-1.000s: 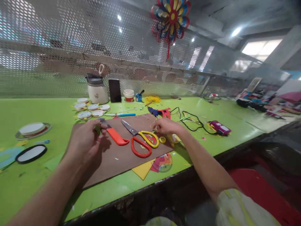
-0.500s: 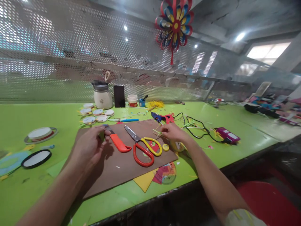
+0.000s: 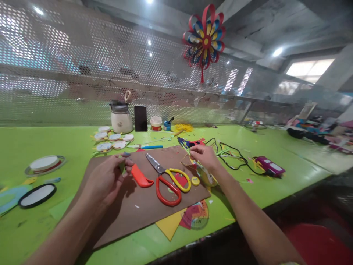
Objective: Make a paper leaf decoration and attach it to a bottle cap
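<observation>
Scissors (image 3: 163, 170), red and yellow handles, flat on brown board (image 3: 121, 217). Left hand (image 3: 109, 176) left of scissors, fingers curled close to orange handle (image 3: 141, 177) (contact between them unclear from here). Right hand (image 3: 204, 156) beyond and right of scissors, fingertips pinching thin strips (image 3: 187, 149). Yellow cap (image 3: 195, 181) just right of scissors' grips; clear protractor (image 3: 201, 215) on their near right. Well behind scissors: white jug (image 3: 121, 123), dark phone (image 3: 140, 119) upright beside it.
</observation>
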`<state>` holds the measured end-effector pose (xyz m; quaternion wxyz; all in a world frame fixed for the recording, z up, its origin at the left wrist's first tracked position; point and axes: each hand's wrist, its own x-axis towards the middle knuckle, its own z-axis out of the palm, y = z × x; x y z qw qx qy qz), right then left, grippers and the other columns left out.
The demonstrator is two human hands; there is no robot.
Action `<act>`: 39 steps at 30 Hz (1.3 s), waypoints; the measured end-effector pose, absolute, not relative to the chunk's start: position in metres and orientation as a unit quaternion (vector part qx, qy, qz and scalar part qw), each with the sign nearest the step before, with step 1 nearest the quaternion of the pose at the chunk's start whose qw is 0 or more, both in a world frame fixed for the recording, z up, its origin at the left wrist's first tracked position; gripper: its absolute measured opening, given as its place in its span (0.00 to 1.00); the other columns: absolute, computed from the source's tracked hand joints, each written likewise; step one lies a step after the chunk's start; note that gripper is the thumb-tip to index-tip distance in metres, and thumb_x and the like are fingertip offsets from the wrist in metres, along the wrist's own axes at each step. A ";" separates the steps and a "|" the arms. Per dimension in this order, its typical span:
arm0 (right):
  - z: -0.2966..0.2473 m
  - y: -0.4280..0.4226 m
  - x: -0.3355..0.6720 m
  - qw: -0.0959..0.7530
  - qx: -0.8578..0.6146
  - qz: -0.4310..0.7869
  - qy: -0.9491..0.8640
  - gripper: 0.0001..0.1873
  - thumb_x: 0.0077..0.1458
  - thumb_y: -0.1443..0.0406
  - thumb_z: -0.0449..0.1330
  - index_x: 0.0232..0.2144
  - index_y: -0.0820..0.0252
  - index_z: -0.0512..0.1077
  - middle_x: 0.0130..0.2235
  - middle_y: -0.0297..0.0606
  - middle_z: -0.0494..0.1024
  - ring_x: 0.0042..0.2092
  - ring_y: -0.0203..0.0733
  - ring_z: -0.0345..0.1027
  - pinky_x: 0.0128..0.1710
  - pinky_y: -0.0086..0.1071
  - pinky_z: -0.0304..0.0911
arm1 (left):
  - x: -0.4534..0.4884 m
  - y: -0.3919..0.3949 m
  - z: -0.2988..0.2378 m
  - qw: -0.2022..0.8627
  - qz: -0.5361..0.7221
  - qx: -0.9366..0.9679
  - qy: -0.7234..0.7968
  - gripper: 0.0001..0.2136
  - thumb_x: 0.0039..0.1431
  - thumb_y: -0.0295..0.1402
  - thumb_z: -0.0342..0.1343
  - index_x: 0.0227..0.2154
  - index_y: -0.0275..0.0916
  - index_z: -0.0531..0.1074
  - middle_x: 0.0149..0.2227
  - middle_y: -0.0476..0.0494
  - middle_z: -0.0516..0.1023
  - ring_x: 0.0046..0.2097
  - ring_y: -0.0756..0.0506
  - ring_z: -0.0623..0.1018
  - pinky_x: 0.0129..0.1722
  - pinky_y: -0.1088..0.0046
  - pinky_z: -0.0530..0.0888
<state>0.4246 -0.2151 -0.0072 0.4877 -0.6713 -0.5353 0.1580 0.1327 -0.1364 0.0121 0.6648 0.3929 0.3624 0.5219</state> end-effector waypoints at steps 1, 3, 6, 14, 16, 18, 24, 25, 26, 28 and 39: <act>-0.009 -0.215 0.422 0.493 -0.667 0.173 -0.532 0.15 0.47 0.57 0.56 0.31 0.63 0.73 0.25 0.37 0.77 0.26 0.40 0.70 0.27 0.32 0.66 | 0.132 -0.136 0.011 0.668 0.517 0.397 0.359 0.02 0.48 0.24 0.59 0.26 0.35 0.73 0.25 0.45 0.73 0.25 0.52 0.70 0.21 0.82 0.71; -0.010 -0.215 0.417 0.494 -0.663 0.195 -0.528 0.16 0.48 0.55 0.55 0.31 0.62 0.72 0.25 0.37 0.77 0.26 0.40 0.71 0.27 0.32 0.67 | 0.132 -0.135 0.011 0.667 0.514 0.413 0.348 0.01 0.48 0.24 0.59 0.25 0.35 0.73 0.24 0.45 0.73 0.25 0.52 0.70 0.20 0.83 0.70; -0.011 -0.216 0.412 0.479 -0.667 0.205 -0.532 0.16 0.48 0.55 0.55 0.31 0.62 0.73 0.25 0.37 0.77 0.26 0.39 0.71 0.27 0.31 0.66 | 0.131 -0.136 0.013 0.653 0.537 0.414 0.336 0.02 0.48 0.25 0.59 0.24 0.35 0.72 0.24 0.46 0.73 0.25 0.52 0.70 0.22 0.82 0.71; -0.016 -0.218 0.415 0.347 -0.728 0.127 -0.577 0.09 0.45 0.62 0.61 0.20 0.60 0.77 0.18 0.35 0.72 0.23 0.40 0.64 0.26 0.32 0.55 | 0.130 -0.144 0.024 0.698 0.545 0.351 0.302 0.10 0.61 0.36 0.51 0.28 0.36 0.68 0.23 0.45 0.74 0.25 0.50 0.73 0.24 0.78 0.72; -0.015 -0.218 0.416 0.330 -0.746 0.092 -0.571 0.11 0.47 0.59 0.60 0.23 0.59 0.78 0.20 0.37 0.74 0.25 0.42 0.66 0.28 0.33 0.55 | 0.130 -0.145 0.023 0.702 0.535 0.353 0.310 0.13 0.63 0.38 0.47 0.29 0.35 0.69 0.23 0.43 0.74 0.23 0.50 0.73 0.22 0.78 0.70; -0.014 -0.218 0.418 0.320 -0.761 0.062 -0.562 0.13 0.49 0.58 0.58 0.24 0.58 0.78 0.22 0.39 0.75 0.26 0.44 0.66 0.28 0.34 0.55 | 0.130 -0.144 0.022 0.703 0.526 0.358 0.316 0.15 0.64 0.39 0.45 0.30 0.33 0.69 0.23 0.42 0.74 0.23 0.50 0.73 0.21 0.78 0.70; -0.014 -0.218 0.419 0.315 -0.762 0.032 -0.565 0.18 0.53 0.56 0.54 0.20 0.58 0.76 0.21 0.38 0.75 0.26 0.43 0.66 0.27 0.33 0.54 | 0.131 -0.144 0.018 0.710 0.531 0.359 0.293 0.11 0.61 0.37 0.50 0.29 0.35 0.70 0.24 0.43 0.75 0.25 0.50 0.74 0.24 0.78 0.72; -0.014 -0.218 0.419 0.317 -0.758 0.033 -0.569 0.18 0.53 0.56 0.54 0.20 0.58 0.76 0.21 0.38 0.75 0.26 0.43 0.66 0.27 0.33 0.54 | 0.131 -0.145 0.018 0.710 0.528 0.362 0.292 0.11 0.61 0.37 0.51 0.29 0.35 0.70 0.24 0.43 0.75 0.24 0.51 0.73 0.24 0.78 0.72; -0.014 -0.218 0.418 0.320 -0.754 0.034 -0.572 0.17 0.52 0.56 0.55 0.20 0.58 0.76 0.22 0.38 0.75 0.26 0.42 0.66 0.27 0.33 0.55 | 0.131 -0.145 0.018 0.710 0.526 0.366 0.293 0.10 0.60 0.36 0.51 0.29 0.34 0.70 0.24 0.44 0.74 0.24 0.51 0.72 0.24 0.78 0.72; -0.015 -0.218 0.416 0.327 -0.746 0.035 -0.578 0.16 0.52 0.57 0.55 0.21 0.59 0.76 0.22 0.38 0.76 0.26 0.42 0.66 0.27 0.33 0.55 | 0.131 -0.144 0.017 0.705 0.524 0.371 0.301 0.09 0.58 0.34 0.51 0.28 0.34 0.71 0.23 0.43 0.74 0.23 0.51 0.72 0.24 0.77 0.71; -0.015 -0.216 0.410 0.372 -0.715 0.050 -0.590 0.17 0.55 0.57 0.54 0.21 0.59 0.74 0.20 0.34 0.73 0.24 0.38 0.63 0.24 0.29 0.55 | 0.131 -0.142 0.014 0.703 0.481 0.389 0.351 0.08 0.53 0.31 0.56 0.33 0.33 0.75 0.24 0.44 0.75 0.23 0.51 0.71 0.20 0.80 0.70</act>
